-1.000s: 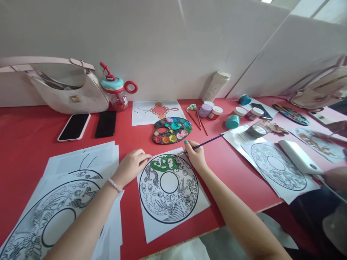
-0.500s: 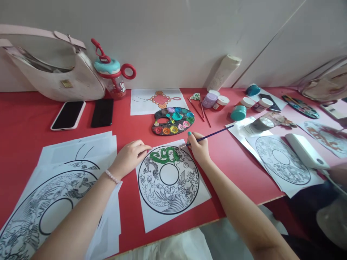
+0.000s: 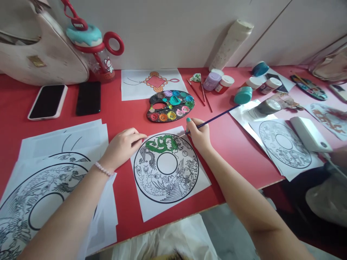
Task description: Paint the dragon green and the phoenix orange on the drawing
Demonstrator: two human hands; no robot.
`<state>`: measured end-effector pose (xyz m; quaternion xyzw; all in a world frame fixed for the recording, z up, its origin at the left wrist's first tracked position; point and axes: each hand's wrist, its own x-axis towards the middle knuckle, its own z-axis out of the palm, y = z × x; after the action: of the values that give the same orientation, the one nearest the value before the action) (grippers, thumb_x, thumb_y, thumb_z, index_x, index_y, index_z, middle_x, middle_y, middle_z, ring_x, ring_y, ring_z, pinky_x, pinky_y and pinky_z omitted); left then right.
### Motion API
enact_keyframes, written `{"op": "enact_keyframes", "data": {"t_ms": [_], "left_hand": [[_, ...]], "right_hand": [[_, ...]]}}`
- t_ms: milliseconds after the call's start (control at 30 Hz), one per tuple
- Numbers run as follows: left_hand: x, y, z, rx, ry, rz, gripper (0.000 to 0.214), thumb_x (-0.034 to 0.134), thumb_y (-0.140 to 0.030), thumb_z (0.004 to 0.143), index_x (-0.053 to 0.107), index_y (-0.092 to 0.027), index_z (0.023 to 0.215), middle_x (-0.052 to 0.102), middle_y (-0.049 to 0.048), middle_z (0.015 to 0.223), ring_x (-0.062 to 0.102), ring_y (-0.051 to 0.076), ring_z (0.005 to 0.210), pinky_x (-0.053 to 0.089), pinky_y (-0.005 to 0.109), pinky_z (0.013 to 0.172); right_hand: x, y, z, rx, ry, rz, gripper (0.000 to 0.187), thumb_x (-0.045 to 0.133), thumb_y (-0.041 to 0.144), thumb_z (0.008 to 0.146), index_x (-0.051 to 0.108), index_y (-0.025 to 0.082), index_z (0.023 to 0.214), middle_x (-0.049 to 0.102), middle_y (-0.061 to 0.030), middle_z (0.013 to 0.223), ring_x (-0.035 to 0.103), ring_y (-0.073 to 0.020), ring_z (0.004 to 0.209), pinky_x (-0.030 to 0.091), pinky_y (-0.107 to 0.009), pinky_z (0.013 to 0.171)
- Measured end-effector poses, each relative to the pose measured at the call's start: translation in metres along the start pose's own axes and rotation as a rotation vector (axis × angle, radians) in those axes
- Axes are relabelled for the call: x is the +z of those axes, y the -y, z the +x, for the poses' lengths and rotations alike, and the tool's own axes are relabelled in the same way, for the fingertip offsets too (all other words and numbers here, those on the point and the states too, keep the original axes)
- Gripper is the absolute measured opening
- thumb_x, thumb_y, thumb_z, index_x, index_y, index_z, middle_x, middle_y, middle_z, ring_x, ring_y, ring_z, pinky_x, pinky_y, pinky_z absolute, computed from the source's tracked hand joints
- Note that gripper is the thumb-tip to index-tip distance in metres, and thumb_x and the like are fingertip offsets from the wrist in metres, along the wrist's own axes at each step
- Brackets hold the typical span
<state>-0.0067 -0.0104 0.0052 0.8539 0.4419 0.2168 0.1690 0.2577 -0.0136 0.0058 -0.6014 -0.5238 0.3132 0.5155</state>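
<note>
While the right hand [image 3: 200,138] pinches a paintbrush [image 3: 217,117], the loosely curled, empty left hand [image 3: 123,146] pins a corner of the sheet [image 3: 151,206]. Bare table [image 3: 233,153] lies open right of the grip.

No words or numbers can be read. The red clasp [image 3: 80,26] on the bottle [image 3: 93,54] carries a short white word, too blurred to make out. A gold plate [image 3: 36,60] on the bag [image 3: 54,61] is unreadable. The jars [image 3: 268,86] have printed labels, too small to read. The sheet [image 3: 167,169] shows only a drawn pattern.
</note>
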Motion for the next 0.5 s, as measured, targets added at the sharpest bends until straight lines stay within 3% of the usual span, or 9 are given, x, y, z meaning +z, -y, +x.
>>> {"op": "enact_keyframes", "data": {"t_ms": [500], "left_hand": [[-0.0012, -0.0036, 0.0019, 0.005, -0.012, 0.0, 0.025, 0.046, -0.024, 0.091, 0.069, -0.019, 0.098, 0.06, 0.0016, 0.083, 0.056, 0.013, 0.073, 0.045, 0.026, 0.07]], "right_hand": [[-0.0004, 0.0038, -0.0018, -0.011, 0.003, 0.012, 0.044, 0.053, 0.041, 0.084, 0.036, 0.02, 0.05, 0.032, 0.0051, 0.047, 0.028, -0.0053, 0.044, 0.024, -0.023, 0.043]]}}
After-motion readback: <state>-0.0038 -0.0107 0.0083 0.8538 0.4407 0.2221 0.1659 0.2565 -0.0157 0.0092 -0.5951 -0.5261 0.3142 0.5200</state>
